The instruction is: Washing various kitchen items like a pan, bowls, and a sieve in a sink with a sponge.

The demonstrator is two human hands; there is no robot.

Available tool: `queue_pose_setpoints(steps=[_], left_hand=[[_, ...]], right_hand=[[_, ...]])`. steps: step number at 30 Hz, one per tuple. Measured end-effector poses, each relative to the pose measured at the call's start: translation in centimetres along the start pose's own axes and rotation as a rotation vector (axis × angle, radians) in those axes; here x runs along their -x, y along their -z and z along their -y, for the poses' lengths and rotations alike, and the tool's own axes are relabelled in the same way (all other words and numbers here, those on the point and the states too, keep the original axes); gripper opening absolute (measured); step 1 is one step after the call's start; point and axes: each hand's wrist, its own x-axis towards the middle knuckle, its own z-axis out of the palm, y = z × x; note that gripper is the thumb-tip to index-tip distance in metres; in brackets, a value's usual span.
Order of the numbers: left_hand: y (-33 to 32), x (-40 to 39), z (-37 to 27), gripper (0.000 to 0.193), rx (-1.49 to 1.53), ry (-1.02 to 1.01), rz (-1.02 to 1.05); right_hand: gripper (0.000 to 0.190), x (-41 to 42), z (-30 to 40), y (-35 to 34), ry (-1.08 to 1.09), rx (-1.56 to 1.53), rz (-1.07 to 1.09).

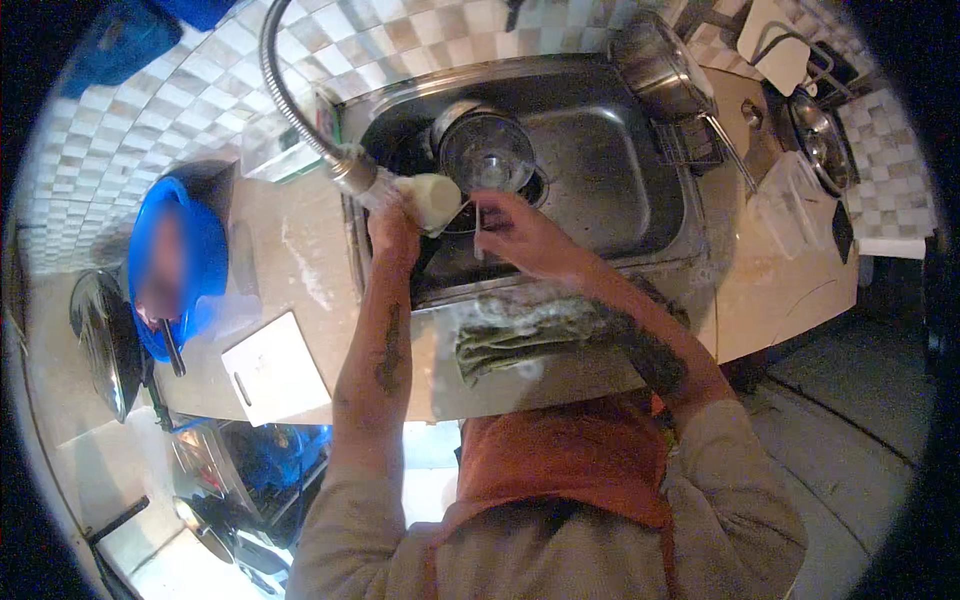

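Note:
My left hand (395,234) is closed around a pale, cream-coloured cup-like container (437,201) above the left side of the steel sink (600,217). Close over that hand hangs the metal spout (352,171) of a flexible-hose tap. With bent fingers, my right hand (521,238) pinches a thin whitish item (479,238), too small to name, just right of the container. Behind both hands, a clear round bowl (487,154) rests on other dishes in the sink.
A pot (660,67) stands at the sink's back right corner. A wet green cloth (517,337) lies along the front edge. To the left are a white cutting board (276,369) and a blue basin (214,255). A clear plastic container (795,206) sits at right.

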Motion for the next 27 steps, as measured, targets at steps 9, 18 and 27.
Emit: queue_pose_setpoints(steps=[9,18,27], left_hand=[[-0.6,3.0,-4.9,0.038,0.269,-0.028,0.176],[0.8,4.8,-5.3,0.043,0.361,0.106,0.305],[-1.8,3.8,-5.6,0.042,0.149,0.084,0.378]], right_hand=[[0.079,-11.5,3.0,-7.3,0.122,0.080,-0.218],[0.054,-10.8,2.9,-6.9,0.272,0.187,-0.236],[0.042,-7.9,3.6,-4.7,0.787,1.188,-0.092]])
